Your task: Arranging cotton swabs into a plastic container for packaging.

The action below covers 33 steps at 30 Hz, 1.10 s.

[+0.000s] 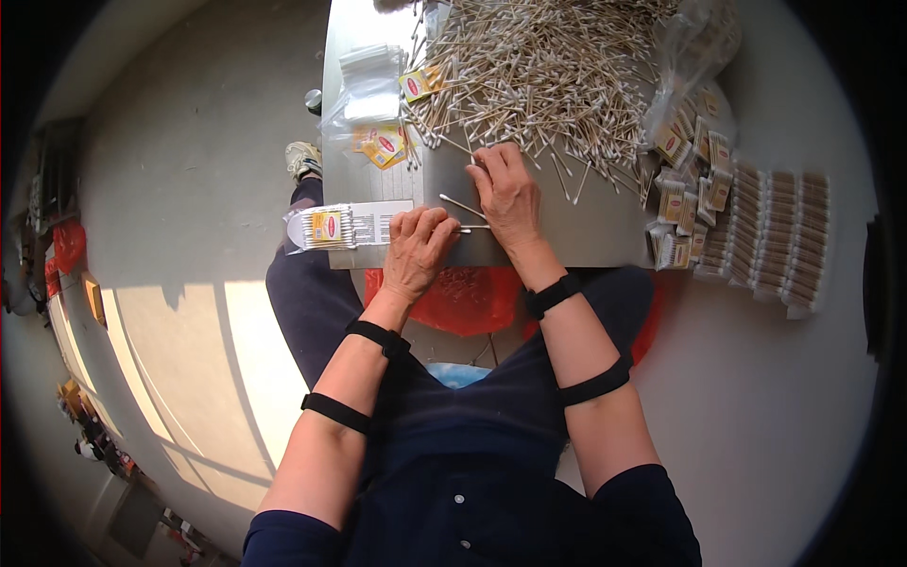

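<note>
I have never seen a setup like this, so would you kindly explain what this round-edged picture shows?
There is no machine here, only a person's two bare hands, with black straps around the forearms. A wide fisheye camera worn on the head looks down, so straight edges bend. On the smooth grey table lie a large heap of white-tipped, wooden-stick cotton swabs and flat clear plastic bags. The left hand is near the front edge, with a yellow-labelled swab pack to its left; the right hand is below the heap. Whether either grips a swab is unclear.
</note>
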{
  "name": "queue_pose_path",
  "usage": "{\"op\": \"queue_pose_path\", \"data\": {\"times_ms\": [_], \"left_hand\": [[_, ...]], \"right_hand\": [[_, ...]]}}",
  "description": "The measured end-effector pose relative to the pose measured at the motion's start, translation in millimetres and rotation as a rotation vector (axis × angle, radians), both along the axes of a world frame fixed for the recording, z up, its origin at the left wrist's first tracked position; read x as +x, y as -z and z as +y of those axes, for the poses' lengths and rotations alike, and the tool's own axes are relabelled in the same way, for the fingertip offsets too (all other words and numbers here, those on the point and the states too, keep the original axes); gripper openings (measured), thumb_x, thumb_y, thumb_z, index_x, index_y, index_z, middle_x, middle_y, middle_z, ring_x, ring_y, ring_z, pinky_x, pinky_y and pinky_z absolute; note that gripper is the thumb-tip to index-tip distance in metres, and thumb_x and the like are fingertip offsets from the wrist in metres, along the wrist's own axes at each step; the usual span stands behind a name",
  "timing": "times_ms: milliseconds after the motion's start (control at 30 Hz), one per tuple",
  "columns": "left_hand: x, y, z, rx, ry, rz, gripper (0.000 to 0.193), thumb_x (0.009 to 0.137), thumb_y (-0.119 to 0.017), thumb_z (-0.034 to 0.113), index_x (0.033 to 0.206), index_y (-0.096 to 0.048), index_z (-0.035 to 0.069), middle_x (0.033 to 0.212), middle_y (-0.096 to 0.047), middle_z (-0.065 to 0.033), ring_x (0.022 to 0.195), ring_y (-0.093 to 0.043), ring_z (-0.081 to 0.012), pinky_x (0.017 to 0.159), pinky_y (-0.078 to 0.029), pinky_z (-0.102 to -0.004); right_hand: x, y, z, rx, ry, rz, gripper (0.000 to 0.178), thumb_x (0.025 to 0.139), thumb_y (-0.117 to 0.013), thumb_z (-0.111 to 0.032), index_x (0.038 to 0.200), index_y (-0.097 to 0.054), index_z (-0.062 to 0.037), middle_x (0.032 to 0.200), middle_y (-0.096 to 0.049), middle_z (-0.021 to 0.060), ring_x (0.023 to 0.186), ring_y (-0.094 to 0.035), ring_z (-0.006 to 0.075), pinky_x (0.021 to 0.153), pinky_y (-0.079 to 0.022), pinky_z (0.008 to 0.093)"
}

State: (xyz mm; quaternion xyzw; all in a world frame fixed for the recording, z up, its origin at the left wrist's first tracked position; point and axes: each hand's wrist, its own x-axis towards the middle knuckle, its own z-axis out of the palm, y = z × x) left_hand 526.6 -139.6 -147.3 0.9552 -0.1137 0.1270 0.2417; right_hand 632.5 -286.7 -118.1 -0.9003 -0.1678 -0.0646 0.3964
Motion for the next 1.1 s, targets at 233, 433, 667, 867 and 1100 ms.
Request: {"op": "queue_pose_path", "data": {"times_ms": [233,433,667,867,1100], "left_hand": [[-3.5,5.9,0.4,0.01,0.015,-0.014,0.024,0.082,-0.071,0.014,0.105,-0.063,0.016,0.109,-0.058,-0.0002,0.111,-0.054,-0.0215,0.096,-0.038,-0.0393],[-1.0,3.5,-0.4,-0.016,0.024,-0.017,0.024,0.082,-0.07,0.012,0.105,-0.063,0.016,0.108,-0.058,0.0001,0.11,-0.054,-0.0204,0.095,-0.038,-0.038],[-0.5,3.3,1.8,-0.025,0.022,-0.012,0.024,0.082,-0.069,0.012,0.104,-0.063,0.016,0.107,-0.058,0.0002,0.109,-0.055,-0.0206,0.094,-0.039,-0.0374],[-0.3,1.3,2.3,-0.02,0.034,-0.008,0.024,0.082,-0.068,0.012,0.105,-0.063,0.016,0.108,-0.058,0.0,0.108,-0.054,-0.0213,0.094,-0.039,-0.038],[-3.3,8.6,0.5,-0.024,0.02,-0.023,0.03,0.084,-0.071,0.015,0.113,-0.061,0.015,0.116,-0.058,-0.001,0.115,-0.053,-0.0225,0.099,-0.038,-0.0406]], "right_hand": [[-1.0,8.1,1.7,-0.109,-0.075,-0.026,0.011,0.086,-0.069,-0.005,0.092,-0.06,-0.0073,0.09,-0.056,0.0103,0.083,-0.064,0.0332,0.068,-0.052,0.0439],[-30.3,3.7,-25.5,-0.019,-0.003,0.113,0.011,0.085,-0.07,-0.003,0.092,-0.062,-0.0068,0.09,-0.057,0.0101,0.078,-0.064,0.0326,0.065,-0.051,0.0427],[-29.0,-8.9,-22.0,-0.098,-0.043,0.056,0.009,0.086,-0.07,-0.006,0.093,-0.064,-0.0076,0.091,-0.057,0.0096,0.078,-0.064,0.0314,0.066,-0.051,0.0421],[-29.5,-13.4,-12.8,-0.127,0.043,0.117,0.011,0.085,-0.072,-0.008,0.093,-0.064,-0.0078,0.093,-0.056,0.0086,0.084,-0.064,0.031,0.068,-0.051,0.0423],[-41.9,-8.6,-5.8,-0.173,0.026,-0.025,0.012,0.082,-0.075,-0.01,0.092,-0.069,-0.0091,0.09,-0.061,0.0049,0.077,-0.065,0.0278,0.064,-0.051,0.0392]]}}
